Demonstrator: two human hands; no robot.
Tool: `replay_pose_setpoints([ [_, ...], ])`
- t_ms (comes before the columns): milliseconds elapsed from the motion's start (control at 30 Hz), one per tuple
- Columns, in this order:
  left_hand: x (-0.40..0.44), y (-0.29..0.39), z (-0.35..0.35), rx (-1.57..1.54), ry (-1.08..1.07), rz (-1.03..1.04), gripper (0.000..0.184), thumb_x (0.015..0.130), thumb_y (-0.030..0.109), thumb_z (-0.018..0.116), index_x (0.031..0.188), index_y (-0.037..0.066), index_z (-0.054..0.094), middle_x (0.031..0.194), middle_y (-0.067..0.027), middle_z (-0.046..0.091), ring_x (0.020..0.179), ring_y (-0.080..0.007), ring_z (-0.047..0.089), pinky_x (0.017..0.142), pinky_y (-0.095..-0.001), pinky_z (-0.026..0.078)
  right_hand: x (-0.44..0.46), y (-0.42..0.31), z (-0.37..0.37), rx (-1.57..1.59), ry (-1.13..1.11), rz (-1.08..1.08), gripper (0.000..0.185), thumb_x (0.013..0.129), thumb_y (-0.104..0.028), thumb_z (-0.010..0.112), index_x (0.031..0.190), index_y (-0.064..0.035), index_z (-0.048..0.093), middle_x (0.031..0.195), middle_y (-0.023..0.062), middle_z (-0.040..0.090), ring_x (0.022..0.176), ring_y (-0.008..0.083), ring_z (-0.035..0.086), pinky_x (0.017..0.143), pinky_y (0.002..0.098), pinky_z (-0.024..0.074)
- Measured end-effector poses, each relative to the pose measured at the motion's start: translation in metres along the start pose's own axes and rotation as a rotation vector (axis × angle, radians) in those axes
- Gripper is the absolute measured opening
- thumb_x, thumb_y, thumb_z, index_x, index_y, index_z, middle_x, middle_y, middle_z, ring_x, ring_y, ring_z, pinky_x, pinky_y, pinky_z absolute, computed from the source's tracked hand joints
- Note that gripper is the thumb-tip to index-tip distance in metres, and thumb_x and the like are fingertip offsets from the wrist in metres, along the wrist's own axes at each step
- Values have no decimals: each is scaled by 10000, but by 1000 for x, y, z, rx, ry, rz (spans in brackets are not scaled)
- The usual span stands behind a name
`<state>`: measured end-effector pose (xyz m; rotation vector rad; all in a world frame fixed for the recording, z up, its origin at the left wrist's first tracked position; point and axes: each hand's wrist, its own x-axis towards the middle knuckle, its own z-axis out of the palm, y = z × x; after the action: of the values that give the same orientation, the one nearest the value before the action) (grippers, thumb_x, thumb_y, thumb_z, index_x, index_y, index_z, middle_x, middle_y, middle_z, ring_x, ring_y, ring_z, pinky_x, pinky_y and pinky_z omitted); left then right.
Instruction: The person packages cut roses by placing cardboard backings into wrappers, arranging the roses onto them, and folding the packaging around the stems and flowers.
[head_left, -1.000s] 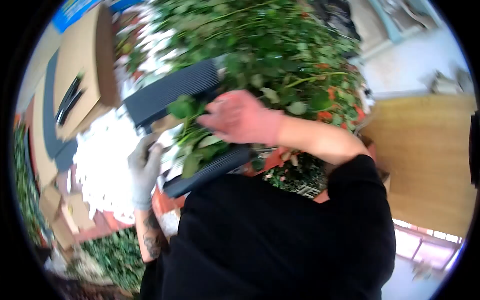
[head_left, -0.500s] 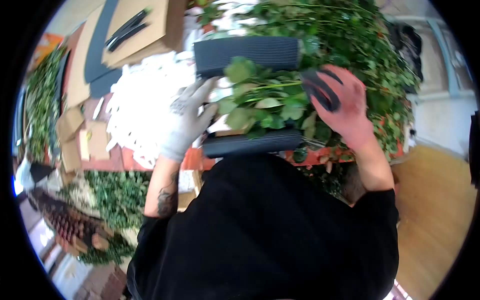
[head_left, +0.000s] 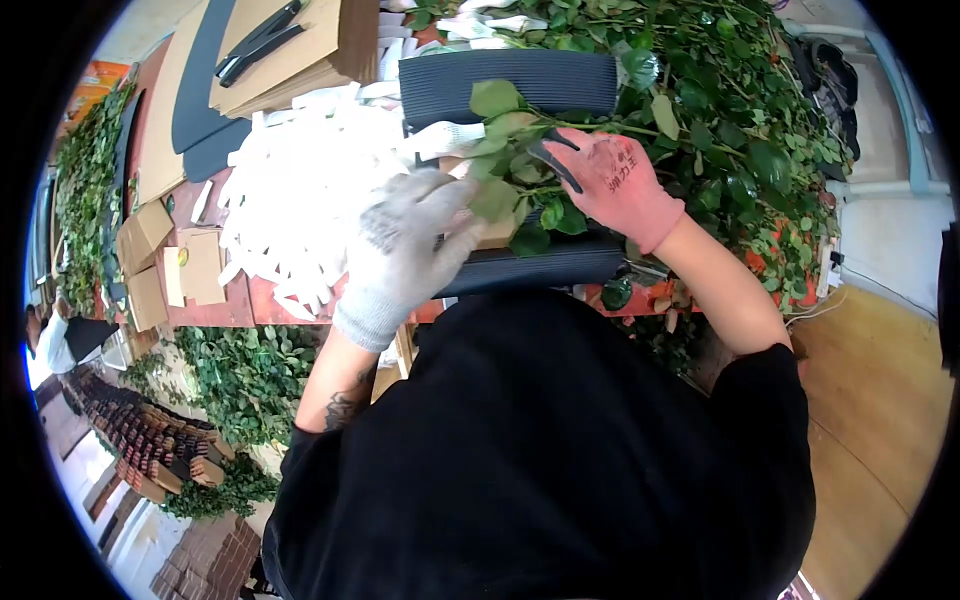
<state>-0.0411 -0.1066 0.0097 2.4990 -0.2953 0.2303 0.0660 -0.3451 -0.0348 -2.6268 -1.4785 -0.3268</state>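
My right hand point(head_left: 612, 185), in a pink glove with dark finger pads, is closed around leafy stems point(head_left: 540, 165). Their broad green leaves point left, toward my other hand. My left hand point(head_left: 410, 230) wears a pale grey-white glove and is somewhat blurred; its thumb and fingers look apart at the leaf tips, with no held thing visible. Just above it lies a bud in a white net sleeve point(head_left: 450, 138). Under the leaves is a piece of brown cardboard point(head_left: 497, 234), between a black ridged sheet point(head_left: 510, 82) behind and a black ridged roll point(head_left: 545, 263) in front.
White sleeves point(head_left: 300, 190) lie heaped at left. A black stapler point(head_left: 258, 45) rests on a cardboard stack point(head_left: 340, 50). Leafy stems point(head_left: 740, 150) cover the table's right side. Greenery point(head_left: 245, 380) and stacked bundles point(head_left: 150, 435) stand at lower left, near another person point(head_left: 60, 340).
My left hand has moved right, up to the leaves. My right hand has shifted left and turned, still on the stems, and the leaves have moved slightly right and up.
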Motion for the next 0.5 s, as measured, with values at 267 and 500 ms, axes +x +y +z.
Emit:
replay_pose_setpoints([
  [267, 9, -8, 29, 6, -170, 179, 376, 708, 138, 690, 1070, 53, 633, 1049, -138, 613, 923, -346, 588, 814, -401, 475, 0, -1, -31, -67, -201, 111, 263, 751, -206, 582, 1008, -156, 575, 965, 40, 622, 799, 187, 627, 672, 341, 477],
  [500, 3, -8, 3, -422, -470, -272, 371, 727, 36, 653, 1091, -27, 613, 1037, -111, 603, 889, -201, 599, 807, -305, 483, 15, -12, -20, 42, -212, 13, 384, 733, -240, 565, 1111, -191, 515, 966, 80, 559, 741, 218, 581, 651, 311, 450],
])
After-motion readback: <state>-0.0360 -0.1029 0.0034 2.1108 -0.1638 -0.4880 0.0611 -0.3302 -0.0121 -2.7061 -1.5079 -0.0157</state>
